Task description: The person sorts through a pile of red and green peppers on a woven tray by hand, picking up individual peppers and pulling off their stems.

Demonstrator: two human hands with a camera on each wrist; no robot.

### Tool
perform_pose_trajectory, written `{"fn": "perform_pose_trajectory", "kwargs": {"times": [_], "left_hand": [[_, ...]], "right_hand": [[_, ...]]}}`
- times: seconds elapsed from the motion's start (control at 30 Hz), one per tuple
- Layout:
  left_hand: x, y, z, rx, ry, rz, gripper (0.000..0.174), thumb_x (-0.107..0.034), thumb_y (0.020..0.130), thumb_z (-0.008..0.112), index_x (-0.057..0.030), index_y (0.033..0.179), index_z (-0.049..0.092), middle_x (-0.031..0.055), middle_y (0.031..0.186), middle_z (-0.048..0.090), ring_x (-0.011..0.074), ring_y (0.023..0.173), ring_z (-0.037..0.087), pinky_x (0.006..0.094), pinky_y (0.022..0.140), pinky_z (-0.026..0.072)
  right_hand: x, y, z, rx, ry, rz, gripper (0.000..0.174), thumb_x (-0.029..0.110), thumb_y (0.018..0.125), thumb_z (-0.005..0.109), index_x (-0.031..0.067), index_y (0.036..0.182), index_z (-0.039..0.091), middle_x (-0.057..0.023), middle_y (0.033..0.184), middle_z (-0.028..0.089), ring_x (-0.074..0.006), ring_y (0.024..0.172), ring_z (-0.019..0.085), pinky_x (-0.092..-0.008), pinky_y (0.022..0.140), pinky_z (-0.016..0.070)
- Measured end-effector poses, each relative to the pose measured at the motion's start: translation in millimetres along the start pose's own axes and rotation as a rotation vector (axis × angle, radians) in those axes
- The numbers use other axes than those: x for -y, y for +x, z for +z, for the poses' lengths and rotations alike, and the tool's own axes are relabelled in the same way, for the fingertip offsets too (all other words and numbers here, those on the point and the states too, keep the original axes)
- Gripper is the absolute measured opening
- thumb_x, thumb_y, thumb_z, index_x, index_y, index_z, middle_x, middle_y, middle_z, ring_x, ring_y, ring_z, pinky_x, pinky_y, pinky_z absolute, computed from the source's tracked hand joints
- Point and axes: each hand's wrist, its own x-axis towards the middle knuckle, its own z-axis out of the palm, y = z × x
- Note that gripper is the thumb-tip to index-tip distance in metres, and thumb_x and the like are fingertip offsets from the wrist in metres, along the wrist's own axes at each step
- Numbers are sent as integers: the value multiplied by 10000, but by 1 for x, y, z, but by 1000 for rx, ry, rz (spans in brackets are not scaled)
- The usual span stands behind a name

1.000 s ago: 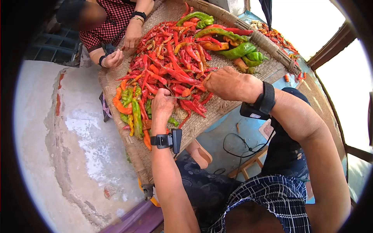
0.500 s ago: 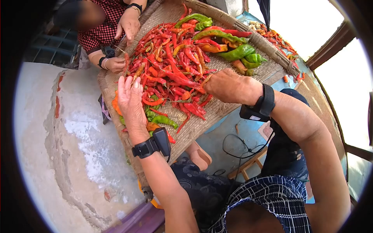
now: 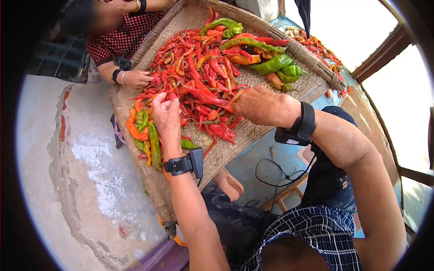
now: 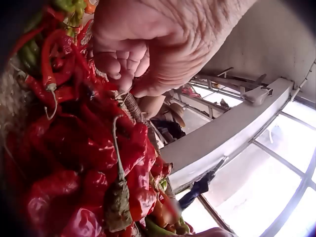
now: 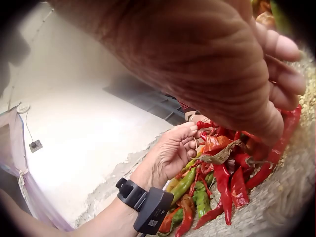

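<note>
A heap of red chili peppers [image 3: 199, 77] fills the middle of a woven tray [image 3: 181, 18]. At its near-left side, my left hand [image 3: 166, 118] pinches a red chili pepper [image 5: 201, 125] between thumb and fingers, as the right wrist view shows. My right hand [image 3: 266, 107] is bent at the wrist over the heap's right edge, fingers curled, with an orange-brown chili [image 3: 238, 95] at the fingertips. Its palm is hidden, and I cannot tell whether it holds that chili. Another person's hand [image 3: 137, 79] touches the heap's far-left side.
Green and orange peppers [image 3: 153, 142] lie left of my left hand. Larger green peppers [image 3: 273, 64] lie at the tray's far right. More chilies [image 3: 312, 43] are spread beyond the rim. A black cable [image 3: 275, 183] and a wooden stool [image 3: 285, 196] are below on the floor.
My left hand swung left, fingers extended, then came back over the heap to a red chili pepper. My right hand stays in place. The other person's one hand rose toward the head.
</note>
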Motion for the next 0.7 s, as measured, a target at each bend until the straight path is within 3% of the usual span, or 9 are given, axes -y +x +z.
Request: {"fn": "perform_pose_trajectory", "kwargs": {"times": [0.2,0.27,0.33,0.37,0.43,0.53,0.6,0.67,0.7], "left_hand": [[-35,-3,-22,-31,-25,61,524,-151,924,612,-18,1380,390,87,1100,631,103,847,605,224,674,500],[-13,-3,-35,26,106,-21,435,-136,889,637,-43,1293,509,98,1104,635,130,889,611,266,686,513],[9,-6,-40,234,950,156,306,-102,817,671,-43,1114,620,135,1068,638,200,893,620,325,730,509],[15,-11,-38,232,953,153,306,-102,817,671,-43,1114,620,135,1068,638,200,893,620,325,730,509],[18,-25,-24,190,1053,286,171,-54,742,665,-43,908,625,169,910,606,361,869,592,431,790,476],[16,-21,-30,182,971,352,128,-59,750,662,-40,863,603,164,850,600,378,852,577,439,768,471],[1,-15,-41,201,884,318,125,-79,761,678,-33,848,600,138,830,614,304,823,609,408,736,480],[-17,-9,-47,133,627,-45,116,-112,834,662,-26,829,584,51,743,602,154,770,596,290,694,476],[-24,-3,-52,150,497,-88,133,-121,887,635,-16,952,586,39,906,622,106,835,601,248,722,488]], "right_hand": [[-1,2,-2,50,17,6,114,83,844,497,43,852,603,-89,784,649,-255,797,674,-351,614,521],[-1,2,-2,48,30,-2,112,84,843,497,44,850,601,-86,786,649,-251,798,673,-347,613,519],[1,1,-4,61,16,10,116,86,845,497,48,865,605,-85,787,648,-252,805,673,-355,630,523],[2,2,-3,61,18,6,116,86,845,497,48,865,605,-85,787,648,-252,805,673,-355,630,523],[2,3,-2,81,-2,8,121,85,849,497,47,881,608,-89,794,650,-257,814,673,-369,650,527],[1,4,1,72,41,11,124,85,852,499,45,878,613,-94,790,654,-264,812,675,-381,659,530],[1,3,1,62,46,9,123,86,853,500,42,872,614,-96,791,654,-265,814,675,-383,663,530],[1,3,-1,53,47,9,123,87,854,501,40,865,614,-97,792,654,-266,816,674,-385,667,530],[1,3,-1,62,40,14,123,87,854,502,40,861,615,-97,793,653,-266,817,674,-386,668,530]]}}
